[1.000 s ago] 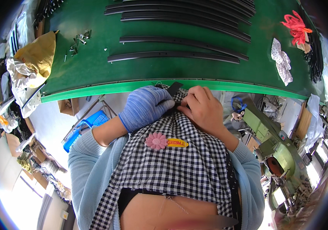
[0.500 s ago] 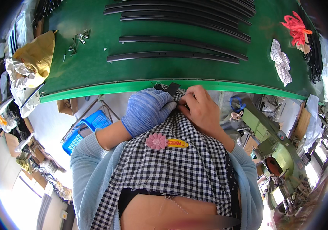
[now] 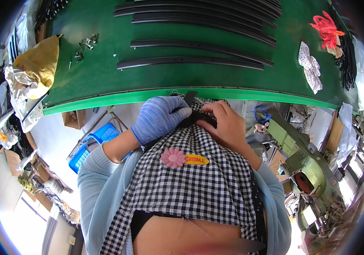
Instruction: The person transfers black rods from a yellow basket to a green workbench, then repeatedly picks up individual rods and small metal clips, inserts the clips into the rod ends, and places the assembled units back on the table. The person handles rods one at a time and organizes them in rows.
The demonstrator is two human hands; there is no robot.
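Note:
A black strap (image 3: 196, 116) runs across the front of my black-and-white checked apron (image 3: 194, 187), close to the table edge. My left hand (image 3: 158, 119), in a blue knitted glove, is closed on the strap, and a flat black end sticks up past its fingers. Bare and curled, my right hand (image 3: 228, 125) grips the strap a short way to the right. Fingers hide part of the strap, so I cannot see whether it has a buckle. A pink flower (image 3: 173, 157) and a yellow clip (image 3: 197, 159) sit on the apron below.
Long black bars (image 3: 190, 63) lie on the green table (image 3: 84, 80). Small metal parts (image 3: 87, 44) and a yellow bag (image 3: 43, 63) are at left; a patterned cloth (image 3: 309, 68) and red strands (image 3: 326, 29) at right. A blue basket (image 3: 79, 158) and green machine (image 3: 292, 146) stand below.
My hands have moved slightly apart, the left one leftward. More of the black strap now shows between them. The things on the table have not moved.

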